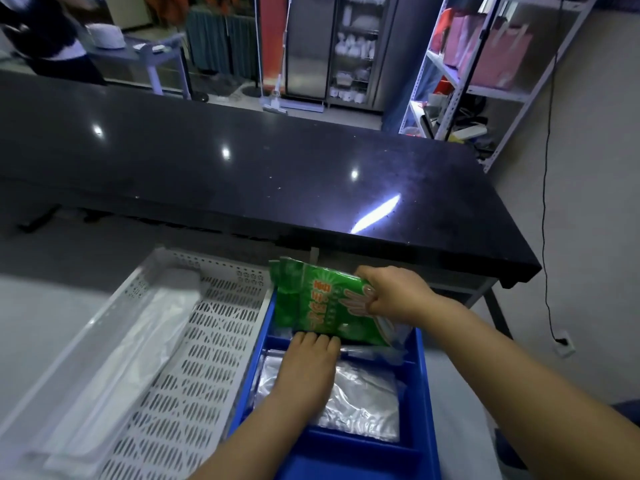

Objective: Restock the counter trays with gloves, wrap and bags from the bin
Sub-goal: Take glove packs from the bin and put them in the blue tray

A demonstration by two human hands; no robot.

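A blue divided bin [424,382] sits in front of me. My right hand [391,292] grips a green pack of gloves [311,303], tilted up over the bin's far compartment. My left hand [308,365] reaches into the bin, its fingers tucked under the green pack's lower edge; whether it grips anything I cannot tell. A stack of clear plastic bags [363,393] lies in the middle compartment beneath my left wrist. To the left stands a white perforated tray [207,341] holding long white packets [131,358] along its left side.
A long black counter [242,161] runs across behind the bin and tray. A metal shelf rack [485,64] with pink bags stands at the right. A person in dark clothes [45,32] is at the far left. A cable hangs down the right wall.
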